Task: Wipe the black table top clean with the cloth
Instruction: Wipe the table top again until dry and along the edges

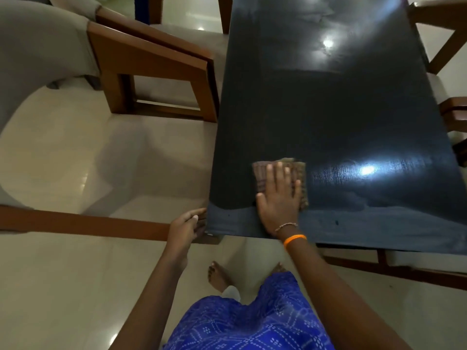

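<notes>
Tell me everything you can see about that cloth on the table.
The cloth is a small brownish piece, seemingly woven with faint stripes, folded into a rough square. It lies flat on the black table top, near the near-left corner. The right hand presses on it with spread fingers, covering its middle, so only the far, left and right edges show. The left hand grips the table's corner and does not touch it.

My brown striped cloth (280, 178) lies flat near the near-left corner of the glossy black tabletop (328, 109), pressed under my right hand (279, 200).
</notes>
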### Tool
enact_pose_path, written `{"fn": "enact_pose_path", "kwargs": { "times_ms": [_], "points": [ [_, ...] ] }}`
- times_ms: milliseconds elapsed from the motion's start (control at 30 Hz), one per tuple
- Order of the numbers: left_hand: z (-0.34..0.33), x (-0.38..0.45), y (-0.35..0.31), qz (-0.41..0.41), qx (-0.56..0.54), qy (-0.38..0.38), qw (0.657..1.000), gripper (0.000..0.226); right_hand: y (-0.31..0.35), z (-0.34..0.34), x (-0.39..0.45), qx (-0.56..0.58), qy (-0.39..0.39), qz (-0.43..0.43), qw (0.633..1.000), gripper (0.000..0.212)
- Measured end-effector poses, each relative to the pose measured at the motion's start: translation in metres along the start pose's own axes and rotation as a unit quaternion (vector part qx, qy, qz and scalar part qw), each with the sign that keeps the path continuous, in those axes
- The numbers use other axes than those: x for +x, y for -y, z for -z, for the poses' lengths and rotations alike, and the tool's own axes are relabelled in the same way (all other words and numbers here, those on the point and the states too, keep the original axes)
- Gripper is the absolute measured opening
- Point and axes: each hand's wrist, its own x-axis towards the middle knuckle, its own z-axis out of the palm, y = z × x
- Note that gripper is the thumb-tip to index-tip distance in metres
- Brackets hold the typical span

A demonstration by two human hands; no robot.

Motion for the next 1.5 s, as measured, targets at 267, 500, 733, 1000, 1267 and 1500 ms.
{"fn": "enact_pose_path", "kwargs": {
  "times_ms": [267, 500, 733, 1000, 1267, 1500],
  "points": [
    [0.005, -0.014, 0.021, 0.042, -0.152, 0.009, 0.987, 0.032, 0.067, -0.022, -0.045, 0.014, 0.049, 0.297, 0.953, 0.067],
    [-0.016, -0.028, 0.034, 0.088, -0.219, 0.004, 0.972, 0.021, -0.041, 0.003, -0.033, -0.037, 0.010, 0.181, 0.983, 0.070],
    [-0.024, -0.028, 0.037, 0.096, -0.260, -0.006, 0.961, 0.029, -0.155, 0.032, -0.034, -0.035, -0.006, -0.057, 0.998, 0.072],
    [-0.031, -0.034, 0.048, 0.101, -0.309, 0.019, 0.945, 0.037, -0.047, 0.003, -0.055, 0.001, -0.041, -0.100, 0.994, 0.072],
    [-0.031, -0.040, 0.070, 0.087, -0.224, 0.024, 0.970, 0.032, 0.075, -0.019, -0.072, -0.017, 0.086, 0.282, 0.955, 0.070],
    [-0.066, -0.064, 0.072, 0.093, -0.117, 0.123, 0.981, 0.039, -0.048, -0.005, -0.078, -0.028, 0.004, 0.305, 0.952, 0.065]
  ]
}}
